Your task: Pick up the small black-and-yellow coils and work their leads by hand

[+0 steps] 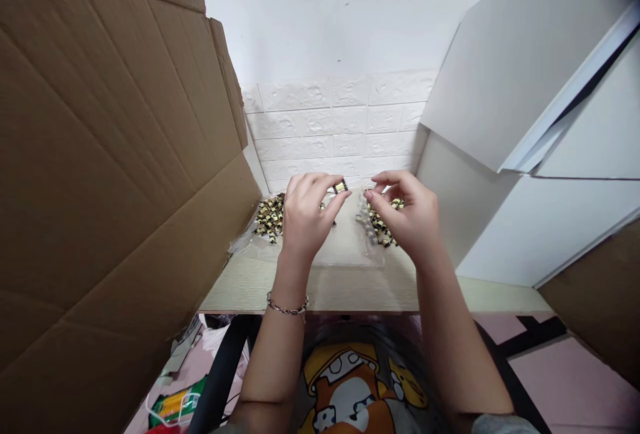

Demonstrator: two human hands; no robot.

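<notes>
My left hand (311, 211) pinches a small transformer (341, 187) between thumb and forefinger; it has a yellow wrapped middle and black ends. To its right, my right hand (407, 211) is curled, with thumb and forefinger tips close together. Whatever those tips may hold is too small to make out. Beside and partly behind my left hand lies a heap of similar yellow and black transformers (270, 216). A second pile of transformers (383, 226) is under and behind my right hand, which covers part of it.
Clear plastic sheeting (350, 255) covers part of the pale tabletop (360, 291). A tall cardboard panel (125, 154) walls off the left side, and white boxes (515, 74) stand on the right. A white brick-patterned wall (345, 121) closes the back.
</notes>
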